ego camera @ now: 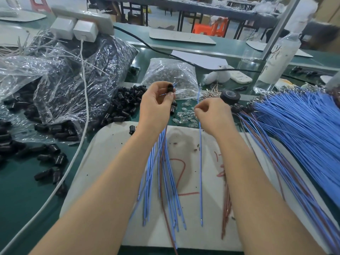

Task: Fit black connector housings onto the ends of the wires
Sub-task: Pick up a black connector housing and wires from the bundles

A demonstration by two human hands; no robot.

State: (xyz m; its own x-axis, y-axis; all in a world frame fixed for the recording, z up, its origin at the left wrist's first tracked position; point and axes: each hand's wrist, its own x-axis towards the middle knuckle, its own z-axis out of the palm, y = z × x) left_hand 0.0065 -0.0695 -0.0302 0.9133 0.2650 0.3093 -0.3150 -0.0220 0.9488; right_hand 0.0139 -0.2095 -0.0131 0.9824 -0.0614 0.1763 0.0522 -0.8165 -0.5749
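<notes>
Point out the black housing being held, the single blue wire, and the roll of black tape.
black housing (170, 88): head view, on its visible side.
single blue wire (201, 162): head view, on its middle stretch.
roll of black tape (230, 99): head view, on its front wall.

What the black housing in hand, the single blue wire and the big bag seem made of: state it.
Black housing: probably moulded plastic, dull, uniform black. Blue wire: smooth flexible sheath, likely plastic; core hidden. Big bag: thin clear plastic film, crinkled, glossy.

Loose black housings (125, 105) crowd the left, blue wires (298, 126) the right; white board (103, 153) between offers passage.
</notes>
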